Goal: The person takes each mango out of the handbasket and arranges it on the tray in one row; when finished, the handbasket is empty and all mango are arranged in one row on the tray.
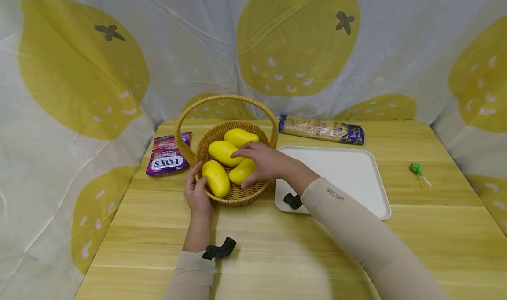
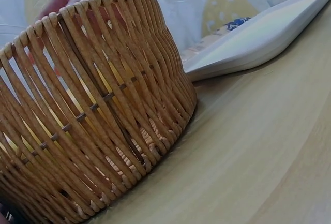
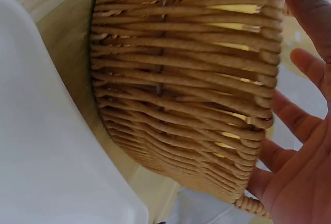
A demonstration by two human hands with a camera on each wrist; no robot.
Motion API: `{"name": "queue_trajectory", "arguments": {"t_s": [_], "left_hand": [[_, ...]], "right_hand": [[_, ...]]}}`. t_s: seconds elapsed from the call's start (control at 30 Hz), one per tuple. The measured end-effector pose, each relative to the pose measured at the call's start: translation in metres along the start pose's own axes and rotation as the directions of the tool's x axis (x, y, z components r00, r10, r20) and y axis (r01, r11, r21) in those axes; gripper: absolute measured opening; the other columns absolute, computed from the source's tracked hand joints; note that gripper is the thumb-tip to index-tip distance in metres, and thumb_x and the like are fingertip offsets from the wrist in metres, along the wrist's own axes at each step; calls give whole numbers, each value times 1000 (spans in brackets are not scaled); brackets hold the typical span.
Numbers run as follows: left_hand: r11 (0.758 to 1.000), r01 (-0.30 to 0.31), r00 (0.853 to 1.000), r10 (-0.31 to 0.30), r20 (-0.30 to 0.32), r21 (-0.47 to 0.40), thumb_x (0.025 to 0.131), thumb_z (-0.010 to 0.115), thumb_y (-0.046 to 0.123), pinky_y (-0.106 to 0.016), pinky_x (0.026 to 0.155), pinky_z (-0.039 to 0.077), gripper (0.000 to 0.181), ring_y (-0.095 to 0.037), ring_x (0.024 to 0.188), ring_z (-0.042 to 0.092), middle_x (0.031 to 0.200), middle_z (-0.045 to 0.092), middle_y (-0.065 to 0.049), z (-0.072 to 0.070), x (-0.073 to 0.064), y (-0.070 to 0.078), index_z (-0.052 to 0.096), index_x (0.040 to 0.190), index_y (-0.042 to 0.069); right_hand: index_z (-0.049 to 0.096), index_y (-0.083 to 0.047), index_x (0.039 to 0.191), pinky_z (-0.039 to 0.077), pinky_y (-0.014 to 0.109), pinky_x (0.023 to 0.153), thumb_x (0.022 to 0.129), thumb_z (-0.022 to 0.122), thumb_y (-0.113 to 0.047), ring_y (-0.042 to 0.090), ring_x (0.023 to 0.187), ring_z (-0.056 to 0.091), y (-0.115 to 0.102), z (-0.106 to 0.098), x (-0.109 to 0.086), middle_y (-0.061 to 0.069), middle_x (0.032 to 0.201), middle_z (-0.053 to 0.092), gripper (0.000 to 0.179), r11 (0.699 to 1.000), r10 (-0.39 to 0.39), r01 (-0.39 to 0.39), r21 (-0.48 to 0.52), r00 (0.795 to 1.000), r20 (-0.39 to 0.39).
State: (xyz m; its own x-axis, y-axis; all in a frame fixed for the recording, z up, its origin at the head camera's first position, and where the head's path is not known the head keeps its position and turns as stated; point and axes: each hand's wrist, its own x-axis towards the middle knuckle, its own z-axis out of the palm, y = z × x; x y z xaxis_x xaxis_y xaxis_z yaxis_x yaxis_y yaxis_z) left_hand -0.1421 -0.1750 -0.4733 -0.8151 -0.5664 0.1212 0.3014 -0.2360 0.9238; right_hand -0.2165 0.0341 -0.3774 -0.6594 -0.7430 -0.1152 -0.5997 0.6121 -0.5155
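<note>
A round woven basket (image 1: 237,201) with a tall arched handle (image 1: 227,97) stands on the table and holds several yellow mangoes. My left hand (image 1: 198,194) grips its left rim, with the thumb over the edge beside the nearest mango (image 1: 215,179). Reaching in over the right rim, my right hand (image 1: 263,161) has its fingers spread above the right-hand mango (image 1: 241,172); the thumb is at that mango's near side. Two more, a middle mango (image 1: 223,153) and a back mango (image 1: 240,136), lie beyond. The right wrist view shows these fingers (image 3: 297,115) behind the wicker rim.
Right of the basket lies a white tray (image 1: 348,172), partly under my right forearm. A purple Fox's Berries bag (image 1: 168,154) is at the left. A long pasta packet (image 1: 321,129) lies along the back, and a green lollipop (image 1: 416,169) at the far right.
</note>
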Motion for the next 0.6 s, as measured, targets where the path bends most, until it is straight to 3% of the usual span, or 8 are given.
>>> {"name": "queue_trajectory", "arguments": {"t_s": [0.2, 0.6], "left_hand": [[1000, -10, 1000, 10, -4, 2, 90, 46, -9, -22, 112, 37, 43, -13, 134, 48, 117, 69, 13, -1, -1, 0, 73, 119, 7], [1000, -5, 1000, 5, 0, 12, 90, 47, -8, -23, 113, 36, 42, -13, 135, 48, 118, 70, 13, -2, 0, -1, 73, 121, 5]], "right_hand": [[55, -23, 146, 40, 49, 117, 79, 87, -44, 33, 143, 39, 6, 10, 11, 11, 154, 44, 78, 1000, -23, 23, -17, 1000, 21], [58, -24, 144, 49, 45, 107, 77, 87, -45, 30, 133, 46, 14, 25, 17, 10, 147, 45, 76, 989, -55, 48, -138, 997, -48]]}}
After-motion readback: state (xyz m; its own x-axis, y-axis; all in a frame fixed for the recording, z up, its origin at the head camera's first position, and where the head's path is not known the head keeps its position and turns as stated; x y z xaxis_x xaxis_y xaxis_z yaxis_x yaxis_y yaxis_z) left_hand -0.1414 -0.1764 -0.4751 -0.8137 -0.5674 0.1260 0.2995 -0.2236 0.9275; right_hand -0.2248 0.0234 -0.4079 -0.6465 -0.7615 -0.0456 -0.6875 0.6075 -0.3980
